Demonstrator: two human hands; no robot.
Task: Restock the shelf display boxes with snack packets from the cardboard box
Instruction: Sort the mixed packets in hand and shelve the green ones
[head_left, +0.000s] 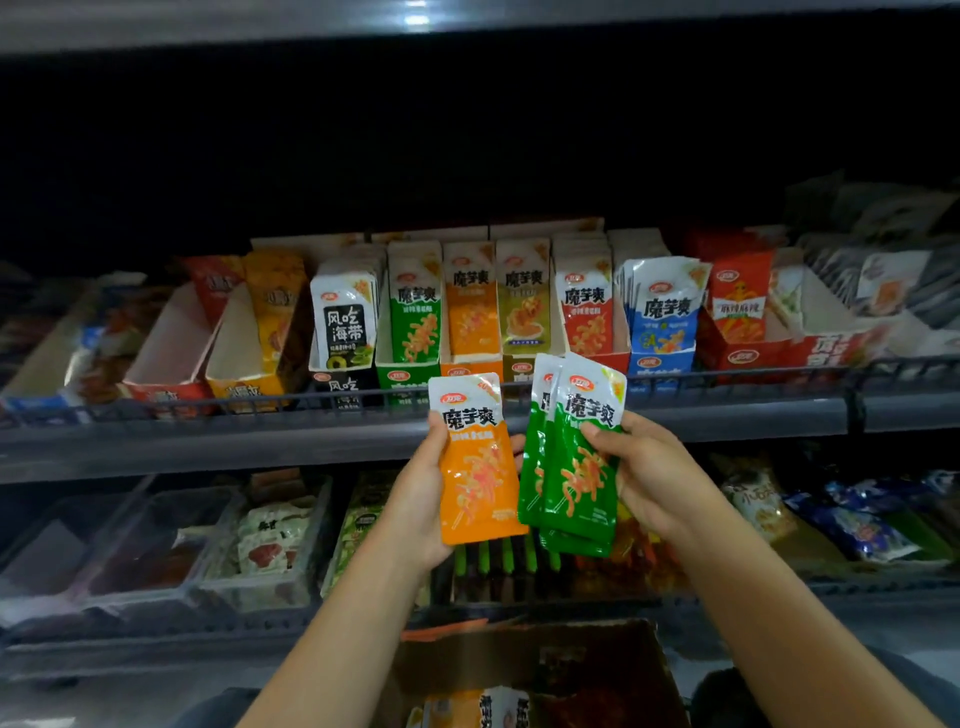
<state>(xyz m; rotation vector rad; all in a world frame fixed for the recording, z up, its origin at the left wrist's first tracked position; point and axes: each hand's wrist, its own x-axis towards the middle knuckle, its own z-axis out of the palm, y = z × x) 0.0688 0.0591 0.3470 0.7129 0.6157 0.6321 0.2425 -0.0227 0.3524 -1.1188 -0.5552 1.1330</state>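
Before the shelf (467, 431), left hand (423, 499) grips orange packet (480, 467); right hand (652, 478), green packets (576, 467).

Single head-worn wide-angle cam, standing close to a store shelf (208, 447), looks fwd and slightly down: display boxes (470, 322) along the shelf's front edge fill mid-frame, both forearms reach up from the bottom edge, cardboard box (524, 670) directly below the lens.

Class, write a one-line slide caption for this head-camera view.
Left hand holds an orange packet, right hand green packets, before the shelf's display boxes.
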